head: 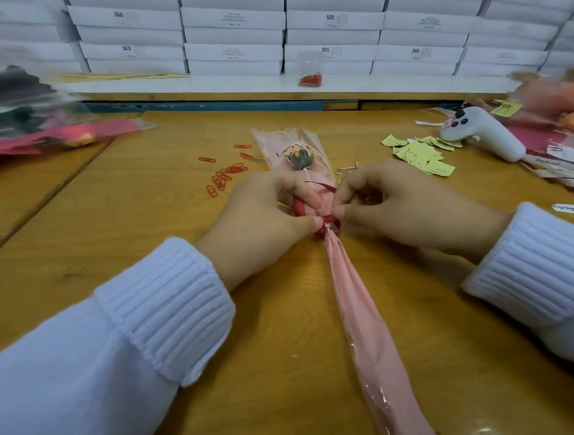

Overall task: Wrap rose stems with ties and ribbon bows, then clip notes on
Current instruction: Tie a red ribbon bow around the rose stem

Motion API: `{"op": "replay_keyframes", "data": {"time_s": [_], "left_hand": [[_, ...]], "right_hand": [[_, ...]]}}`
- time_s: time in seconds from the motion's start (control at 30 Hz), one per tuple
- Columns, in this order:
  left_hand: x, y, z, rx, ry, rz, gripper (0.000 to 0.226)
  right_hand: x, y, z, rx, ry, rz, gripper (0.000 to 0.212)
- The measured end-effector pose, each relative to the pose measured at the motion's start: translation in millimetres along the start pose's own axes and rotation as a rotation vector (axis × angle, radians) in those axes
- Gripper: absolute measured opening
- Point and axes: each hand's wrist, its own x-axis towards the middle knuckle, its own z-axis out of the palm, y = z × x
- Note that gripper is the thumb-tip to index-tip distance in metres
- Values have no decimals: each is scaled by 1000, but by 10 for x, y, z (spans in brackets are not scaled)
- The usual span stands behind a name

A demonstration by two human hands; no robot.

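Observation:
A single rose in a pink and clear sleeve (pixel 361 307) lies on the wooden table (pixel 142 228), bloom end (pixel 299 156) pointing away from me. A red ribbon (pixel 327 220) goes round the sleeve's narrow neck. My left hand (pixel 261 219) pinches the ribbon's left loop between thumb and fingers. On the other side, my right hand (pixel 391 205) pinches the ribbon with curled fingers. Both hands meet at the knot, which they partly hide.
Red paper clips (pixel 222 177) lie scattered left of the bloom. Yellow paper notes (pixel 418 153) and a white game controller (pixel 481 133) lie to the right. Wrapped roses pile up at far left (pixel 32 134) and far right (pixel 558 106). White boxes (pixel 298 27) stack along the back.

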Motion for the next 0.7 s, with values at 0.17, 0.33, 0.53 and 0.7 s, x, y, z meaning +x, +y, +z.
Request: {"op": "replay_keyframes", "data": {"time_s": [0.17, 0.33, 0.53, 0.7], "left_hand": [[11, 7, -12, 75, -40, 23, 21], [28, -6, -65, 109, -56, 11, 21], [39, 19, -148, 189, -109, -23, 18], [78, 47, -206, 305, -174, -42, 19]], "right_hand": [[-12, 38, 2, 67, 12, 20, 4], [-12, 54, 0, 85, 22, 67, 11], [-26, 80, -63, 44, -22, 158, 13], [-29, 38, -137, -68, -116, 169, 16]]}}
